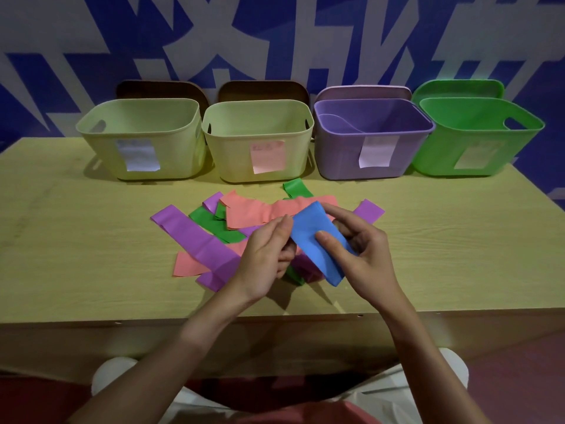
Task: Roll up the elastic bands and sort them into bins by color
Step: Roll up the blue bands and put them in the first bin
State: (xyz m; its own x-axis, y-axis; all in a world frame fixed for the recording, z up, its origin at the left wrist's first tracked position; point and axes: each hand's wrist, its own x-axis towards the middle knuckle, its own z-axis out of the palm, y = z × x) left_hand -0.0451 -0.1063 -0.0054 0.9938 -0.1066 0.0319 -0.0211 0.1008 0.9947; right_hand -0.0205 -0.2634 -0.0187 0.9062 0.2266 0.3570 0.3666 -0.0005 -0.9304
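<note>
Showing paper labels on their fronts, four bins stand in a row across the upper part of the frame: a pale yellow bin (pixel 143 139) at the left, a second yellow bin (pixel 260 142) beside it, a purple bin (pixel 373 142), and a green bin (pixel 477 139) at the right. The writing on the labels is too blurred to read.

At the centre of the frame a blue band (pixel 318 243) is held above the table (pixel 76 240). The right hand (pixel 363 255) grips it, thumb pressed on top and fingers curled beneath. The left hand (pixel 269 255) pinches the band's left edge with curled fingers.

Under and behind the hands lies a loose pile of flat bands: a purple band (pixel 195 237) at the left, a pink band (pixel 263 214) across the middle, a green band (pixel 211 223) between them. They overlap one another, close in front of the bins.
</note>
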